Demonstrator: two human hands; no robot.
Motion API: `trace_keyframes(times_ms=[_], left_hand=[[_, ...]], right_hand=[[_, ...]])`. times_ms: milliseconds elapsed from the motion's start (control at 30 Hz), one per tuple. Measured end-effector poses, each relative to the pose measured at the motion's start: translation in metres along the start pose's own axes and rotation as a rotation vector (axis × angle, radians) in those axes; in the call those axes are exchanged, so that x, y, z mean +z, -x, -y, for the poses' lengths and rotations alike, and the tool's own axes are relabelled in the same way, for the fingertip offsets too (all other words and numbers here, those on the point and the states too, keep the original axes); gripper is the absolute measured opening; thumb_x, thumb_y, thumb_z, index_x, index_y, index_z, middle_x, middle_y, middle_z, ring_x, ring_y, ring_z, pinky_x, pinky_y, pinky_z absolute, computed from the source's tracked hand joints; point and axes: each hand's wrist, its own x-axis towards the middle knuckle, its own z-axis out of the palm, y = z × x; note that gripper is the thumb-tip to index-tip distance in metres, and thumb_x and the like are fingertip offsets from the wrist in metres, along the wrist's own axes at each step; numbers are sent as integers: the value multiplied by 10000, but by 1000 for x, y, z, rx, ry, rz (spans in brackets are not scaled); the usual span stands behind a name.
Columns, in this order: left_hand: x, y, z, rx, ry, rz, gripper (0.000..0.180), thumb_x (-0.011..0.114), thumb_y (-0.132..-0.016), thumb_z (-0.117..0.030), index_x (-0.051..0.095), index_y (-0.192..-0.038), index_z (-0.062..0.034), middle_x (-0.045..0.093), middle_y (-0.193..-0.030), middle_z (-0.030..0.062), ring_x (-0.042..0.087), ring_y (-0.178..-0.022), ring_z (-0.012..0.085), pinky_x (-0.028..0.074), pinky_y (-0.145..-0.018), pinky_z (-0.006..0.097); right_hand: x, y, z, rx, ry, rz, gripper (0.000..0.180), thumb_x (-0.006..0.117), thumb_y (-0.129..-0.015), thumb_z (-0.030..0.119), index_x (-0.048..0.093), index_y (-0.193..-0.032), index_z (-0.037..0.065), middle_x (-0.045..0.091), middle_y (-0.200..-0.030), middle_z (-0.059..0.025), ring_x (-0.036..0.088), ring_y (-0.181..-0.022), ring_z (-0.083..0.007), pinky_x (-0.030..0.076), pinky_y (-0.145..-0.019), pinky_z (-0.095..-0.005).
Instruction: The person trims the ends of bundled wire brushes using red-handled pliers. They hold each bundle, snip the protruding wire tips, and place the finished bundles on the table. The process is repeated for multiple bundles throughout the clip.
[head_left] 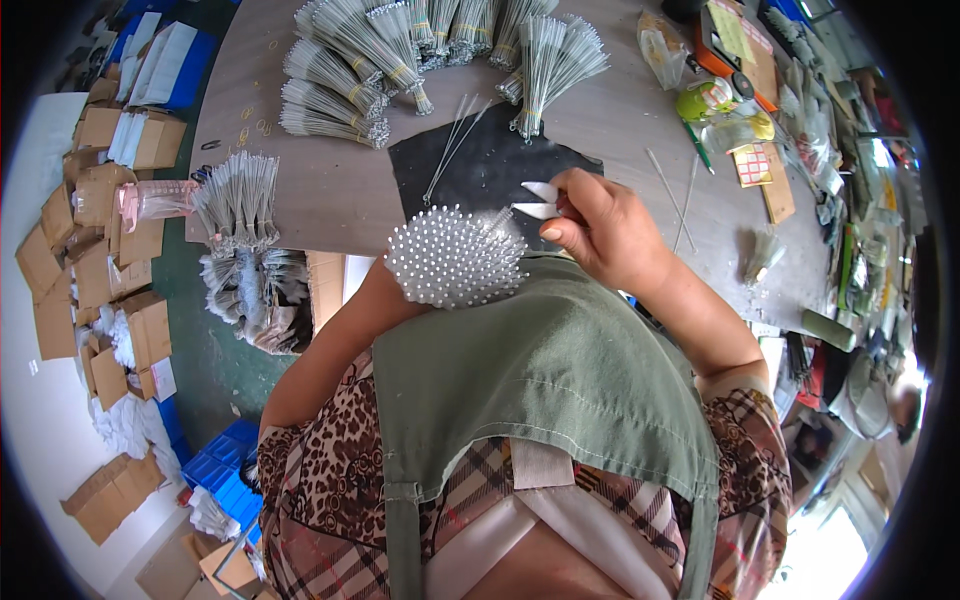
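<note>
A thick bundle of thin, white-tipped wire rods (pixel 455 258) rises toward me in front of my apron, its tips fanned into a dome. My left hand (pixel 382 288) is under this bundle and holds it up; its fingers are hidden behind the tips. Just to the right, my right hand (pixel 612 228) grips a small pair of snips (pixel 540 201), two pale pointed blades apart and directed left at the bundle's edge. Under both lies a black mat (pixel 490 160) on the table, with a few loose wire rods (pixel 450 150) across it.
Several tied wire bundles (pixel 335 75) line the table's far side (pixel 600 110); more bundles (pixel 238 200) stand at its left edge. At right are loose crossed wires (pixel 675 200), a green tape roll (pixel 705 98) and an orange box (pixel 712 55). Cardboard boxes (pixel 150 140) pile up at far left.
</note>
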Motion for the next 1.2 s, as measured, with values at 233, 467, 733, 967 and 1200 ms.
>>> trace_keyframes(times_ms=[233,467,733,967,1200], left_hand=[[7,1,5,-33,10,19,345,602,-764,-182,582,-1102,-115,576,-1126,90,527,-1071,267,402,-934,380],[-3,-9,-10,-156,21,68,335,602,-763,-198,585,-1088,-122,578,-1116,94,535,-1056,270,412,-917,376],[-4,-9,-9,-291,97,115,360,626,-748,-241,576,-1081,-113,605,-1057,98,569,-998,265,442,-863,352],[-8,-11,-13,-444,15,186,466,688,-693,-295,554,-1081,-75,619,-1031,102,597,-943,262,461,-822,344],[-8,-4,-13,-538,194,117,564,703,-687,-355,517,-1122,-49,623,-1037,94,602,-946,246,457,-829,308]], right_hand=[[11,2,-2,-73,159,-33,357,650,-754,342,498,-862,37,567,-696,-108,574,-642,-313,454,-535,-368],[14,-7,-1,234,-581,28,260,709,-764,172,595,-951,32,561,-712,9,520,-698,-30,432,-600,-213],[22,-8,1,306,-865,26,175,695,-769,72,609,-914,27,578,-773,26,523,-729,-24,447,-681,-174],[25,-5,-5,254,-767,30,193,662,-812,142,593,-938,13,545,-735,24,487,-681,-36,420,-605,-217],[25,1,-17,111,-238,-142,379,554,-870,352,556,-989,-8,472,-689,-32,447,-643,-95,401,-591,-258]])
